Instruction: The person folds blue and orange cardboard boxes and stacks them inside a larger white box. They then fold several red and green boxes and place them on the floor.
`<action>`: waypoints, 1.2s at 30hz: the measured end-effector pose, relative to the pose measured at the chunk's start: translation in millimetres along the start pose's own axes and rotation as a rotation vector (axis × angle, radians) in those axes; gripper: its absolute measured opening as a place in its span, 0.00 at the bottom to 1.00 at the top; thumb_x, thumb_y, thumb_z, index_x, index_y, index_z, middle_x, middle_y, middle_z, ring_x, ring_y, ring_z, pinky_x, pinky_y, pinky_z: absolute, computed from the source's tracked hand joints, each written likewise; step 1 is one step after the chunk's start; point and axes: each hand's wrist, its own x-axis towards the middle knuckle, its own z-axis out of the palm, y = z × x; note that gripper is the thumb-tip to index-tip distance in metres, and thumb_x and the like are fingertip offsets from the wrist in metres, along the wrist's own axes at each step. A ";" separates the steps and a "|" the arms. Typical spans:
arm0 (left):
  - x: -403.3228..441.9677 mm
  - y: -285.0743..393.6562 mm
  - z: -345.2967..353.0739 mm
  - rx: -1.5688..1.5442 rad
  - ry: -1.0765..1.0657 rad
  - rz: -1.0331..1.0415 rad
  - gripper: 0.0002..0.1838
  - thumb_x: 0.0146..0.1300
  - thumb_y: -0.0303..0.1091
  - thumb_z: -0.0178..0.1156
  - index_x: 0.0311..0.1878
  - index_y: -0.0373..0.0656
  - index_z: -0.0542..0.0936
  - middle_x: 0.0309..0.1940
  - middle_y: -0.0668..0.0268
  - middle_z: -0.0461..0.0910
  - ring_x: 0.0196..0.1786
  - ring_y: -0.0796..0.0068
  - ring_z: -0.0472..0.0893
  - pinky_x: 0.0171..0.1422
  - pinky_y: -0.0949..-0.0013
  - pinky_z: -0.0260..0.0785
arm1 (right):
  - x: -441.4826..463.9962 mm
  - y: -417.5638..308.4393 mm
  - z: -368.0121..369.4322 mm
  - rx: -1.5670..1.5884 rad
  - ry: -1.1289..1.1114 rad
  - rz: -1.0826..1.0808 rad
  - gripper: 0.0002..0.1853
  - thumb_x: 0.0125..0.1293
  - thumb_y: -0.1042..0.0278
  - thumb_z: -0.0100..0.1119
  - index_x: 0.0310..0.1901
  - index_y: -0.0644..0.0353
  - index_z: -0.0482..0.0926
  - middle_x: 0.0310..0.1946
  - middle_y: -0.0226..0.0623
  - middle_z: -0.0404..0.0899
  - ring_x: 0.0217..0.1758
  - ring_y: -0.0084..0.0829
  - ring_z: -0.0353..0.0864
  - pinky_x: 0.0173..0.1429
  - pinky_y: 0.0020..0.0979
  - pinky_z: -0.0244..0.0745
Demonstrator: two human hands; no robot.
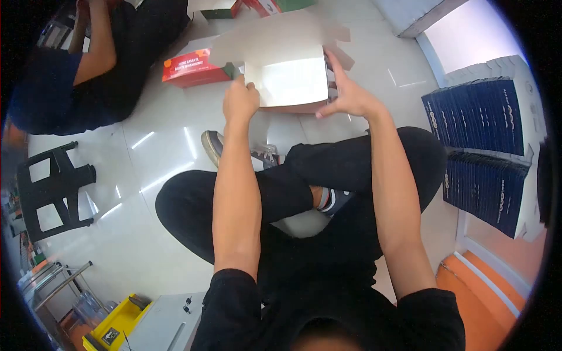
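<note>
An open cardboard box (293, 76), white inside with its lid flaps raised, sits on the floor beyond my crossed legs. My left hand (241, 102) is closed at the box's left front corner, fingers curled over the edge. Around the right side of the same box wraps my right hand (348, 96), its thumb low at the front corner and its fingers stretched along the side wall. Part of its fingers is hidden by the box. Just left of it stands a red and green printed box (198, 69) with white lettering.
More red and green boxes (275, 6) lie at the top. Another person (76, 76) sits at upper left. A black plastic stool (57, 190) lies on the left. Stacks of flat dark blue cartons (477, 117) stand at right. A yellow object (117, 324) is at lower left.
</note>
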 end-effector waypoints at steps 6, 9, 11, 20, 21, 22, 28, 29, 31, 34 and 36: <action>2.4 -2.0 -5.2 -0.063 0.010 -0.064 0.19 0.62 0.32 0.53 0.54 0.34 0.78 0.48 0.39 0.82 0.55 0.39 0.80 0.61 0.46 0.70 | 1.1 3.3 16.1 0.058 0.006 0.093 0.70 0.39 0.70 0.82 0.78 0.64 0.37 0.75 0.59 0.53 0.75 0.52 0.61 0.75 0.43 0.61; -1.8 -2.7 -11.0 -0.003 -0.034 -0.075 0.22 0.59 0.32 0.53 0.55 0.31 0.77 0.49 0.37 0.81 0.57 0.38 0.79 0.63 0.47 0.69 | 1.0 1.0 18.9 -0.016 -0.037 0.073 0.68 0.39 0.70 0.82 0.77 0.69 0.40 0.73 0.59 0.58 0.75 0.52 0.62 0.76 0.41 0.60; -1.6 -5.5 -12.0 0.024 -0.064 -0.065 0.24 0.57 0.32 0.53 0.57 0.31 0.76 0.51 0.37 0.80 0.57 0.38 0.78 0.63 0.48 0.69 | 0.1 -5.6 17.6 -0.032 -0.059 0.084 0.67 0.39 0.69 0.82 0.76 0.71 0.42 0.72 0.60 0.59 0.75 0.52 0.62 0.76 0.39 0.60; 8.2 -33.7 0.3 -0.139 -0.151 0.111 0.32 0.53 0.34 0.54 0.63 0.34 0.73 0.52 0.37 0.80 0.59 0.39 0.78 0.65 0.52 0.69 | 2.3 -11.7 18.8 0.048 0.063 0.185 0.56 0.52 0.53 0.75 0.72 0.72 0.49 0.66 0.59 0.67 0.69 0.49 0.69 0.72 0.38 0.64; 11.5 -39.5 5.4 -0.205 -0.128 0.153 0.32 0.53 0.35 0.54 0.63 0.34 0.73 0.52 0.37 0.80 0.59 0.40 0.79 0.65 0.52 0.68 | 3.2 -12.2 17.4 0.065 0.076 0.251 0.50 0.58 0.53 0.69 0.71 0.71 0.50 0.65 0.58 0.67 0.69 0.48 0.70 0.71 0.39 0.65; 4.5 -24.4 -7.1 -0.199 -0.129 0.156 0.32 0.53 0.35 0.54 0.63 0.34 0.73 0.52 0.37 0.80 0.59 0.40 0.79 0.65 0.52 0.68 | 4.5 -11.1 16.5 0.082 0.089 0.316 0.44 0.64 0.53 0.63 0.71 0.70 0.51 0.65 0.57 0.68 0.68 0.48 0.71 0.69 0.39 0.66; -6.0 -7.6 -23.1 -0.075 -0.145 0.089 0.30 0.54 0.35 0.55 0.62 0.33 0.75 0.53 0.39 0.80 0.60 0.41 0.78 0.66 0.54 0.67 | 12.5 11.7 21.4 0.054 0.080 0.305 0.31 0.73 0.64 0.50 0.70 0.71 0.52 0.65 0.58 0.69 0.69 0.49 0.71 0.70 0.40 0.65; -5.6 -8.5 -21.1 -0.093 -0.132 0.104 0.29 0.54 0.34 0.55 0.61 0.33 0.77 0.53 0.40 0.81 0.60 0.43 0.78 0.66 0.55 0.67 | 14.5 14.3 22.3 0.056 0.080 0.305 0.31 0.73 0.64 0.50 0.70 0.71 0.52 0.65 0.58 0.69 0.69 0.49 0.71 0.70 0.40 0.65; -3.1 -12.1 -16.6 -0.111 -0.119 0.118 0.28 0.54 0.34 0.54 0.59 0.33 0.78 0.53 0.40 0.81 0.60 0.44 0.78 0.66 0.55 0.67 | 17.3 18.3 25.9 -0.040 0.153 0.304 0.29 0.74 0.63 0.49 0.69 0.71 0.57 0.65 0.61 0.70 0.69 0.52 0.71 0.71 0.42 0.64; -1.9 -10.9 -16.3 -0.255 -0.190 0.008 0.26 0.54 0.33 0.54 0.57 0.32 0.80 0.52 0.41 0.82 0.59 0.45 0.79 0.65 0.56 0.68 | 13.1 11.8 24.9 -0.108 0.182 0.303 0.26 0.76 0.61 0.46 0.68 0.71 0.61 0.65 0.64 0.70 0.69 0.55 0.70 0.71 0.43 0.64; -4.2 -7.9 -17.8 -0.262 -0.223 -0.025 0.25 0.54 0.32 0.53 0.55 0.32 0.81 0.50 0.41 0.82 0.58 0.44 0.80 0.64 0.58 0.69 | 14.6 11.3 24.6 -0.132 0.186 0.300 0.25 0.75 0.60 0.46 0.66 0.71 0.64 0.61 0.65 0.73 0.65 0.59 0.73 0.69 0.46 0.66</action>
